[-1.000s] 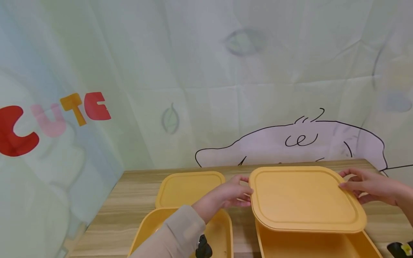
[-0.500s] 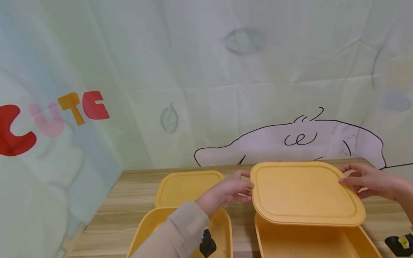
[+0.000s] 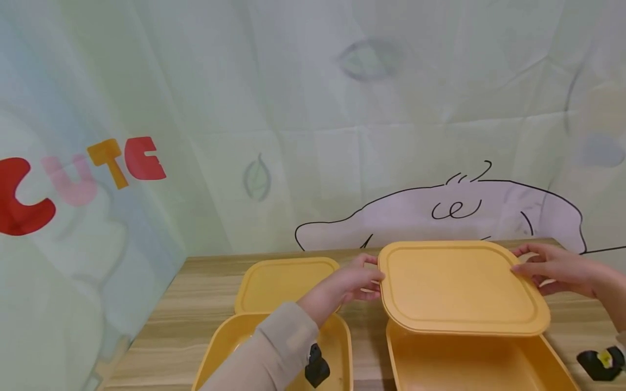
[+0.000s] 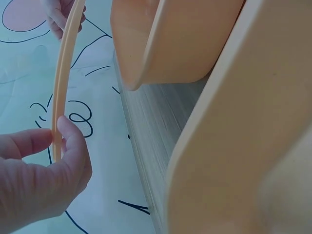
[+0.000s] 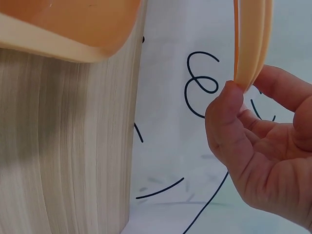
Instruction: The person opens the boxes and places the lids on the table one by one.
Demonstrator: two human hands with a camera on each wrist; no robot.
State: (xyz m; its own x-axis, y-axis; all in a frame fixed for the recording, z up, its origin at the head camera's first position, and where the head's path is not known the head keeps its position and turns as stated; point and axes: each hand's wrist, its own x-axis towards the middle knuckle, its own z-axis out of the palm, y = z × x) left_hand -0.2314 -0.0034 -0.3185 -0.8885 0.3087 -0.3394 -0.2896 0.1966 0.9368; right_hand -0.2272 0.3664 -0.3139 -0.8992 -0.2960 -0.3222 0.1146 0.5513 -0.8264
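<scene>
A yellow rounded rectangular lid hangs tilted above the back of the right yellow box, apart from the table. My left hand pinches its left edge; in the left wrist view the thumb and a finger of that left hand grip the thin rim. At the opposite edge my right hand pinches the lid, and the right wrist view shows the right hand with fingertips on both faces of the rim. Part of the box's interior shows below the lid; its front is out of frame.
A second yellow box stands to the left, partly covered by the left sleeve. Behind it a second yellow lid lies on the wooden table. A printed curtain rises behind the table's back edge.
Both hands have raised the lid slightly and moved it a little toward the back, so more of the right box's interior shows. The grip on both edges is unchanged.
</scene>
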